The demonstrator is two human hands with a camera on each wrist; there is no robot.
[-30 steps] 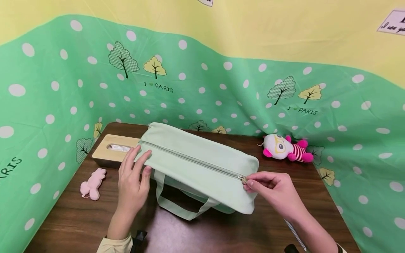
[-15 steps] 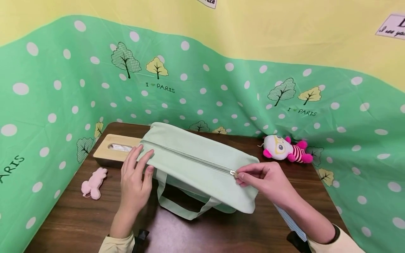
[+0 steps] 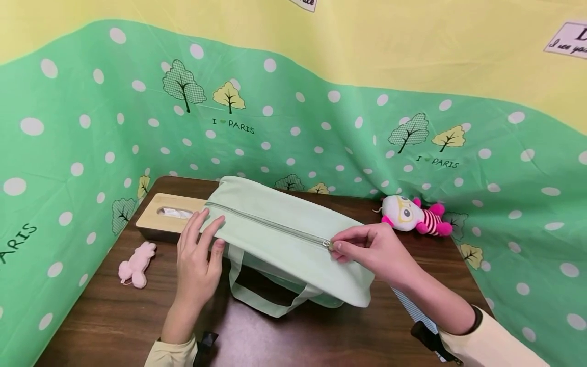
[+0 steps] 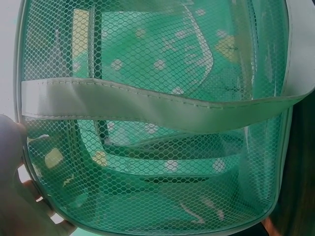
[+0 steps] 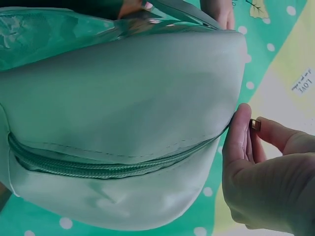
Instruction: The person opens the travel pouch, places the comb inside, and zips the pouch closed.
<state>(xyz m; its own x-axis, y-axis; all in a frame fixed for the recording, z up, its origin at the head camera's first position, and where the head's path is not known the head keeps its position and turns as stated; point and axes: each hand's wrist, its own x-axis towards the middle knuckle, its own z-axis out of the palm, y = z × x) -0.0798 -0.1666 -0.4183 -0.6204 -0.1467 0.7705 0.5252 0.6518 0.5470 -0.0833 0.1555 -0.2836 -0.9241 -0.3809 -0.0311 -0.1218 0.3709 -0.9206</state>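
Note:
A pale green bag (image 3: 284, 206) stands on the table, its long zipper (image 3: 261, 221) running along the top. My right hand (image 3: 373, 253) pinches the zipper pull (image 5: 255, 124) between thumb and fingers, right of the bag's middle. In the right wrist view the zipper band (image 5: 98, 168) widens toward the bag's end, away from that hand. My left hand (image 3: 198, 265) rests at the bag's left end with fingers spread and fairly straight. The left wrist view shows the bag's clear mesh front (image 4: 162, 59) and a strap handle (image 4: 147, 104) across it.
A wood-topped tissue box (image 3: 158, 219) stands behind my left hand, partly covered by the bag. A pink plush toy (image 3: 137, 265) lies at the left, and a pink-and-white doll (image 3: 415, 215) at the back right. Patterned cloth (image 3: 284, 127) hangs behind the brown table (image 3: 257, 341).
My right hand has drawn the zipper pull leftward along the bag's top, from near its right end. The left hand keeps its place at the left end.

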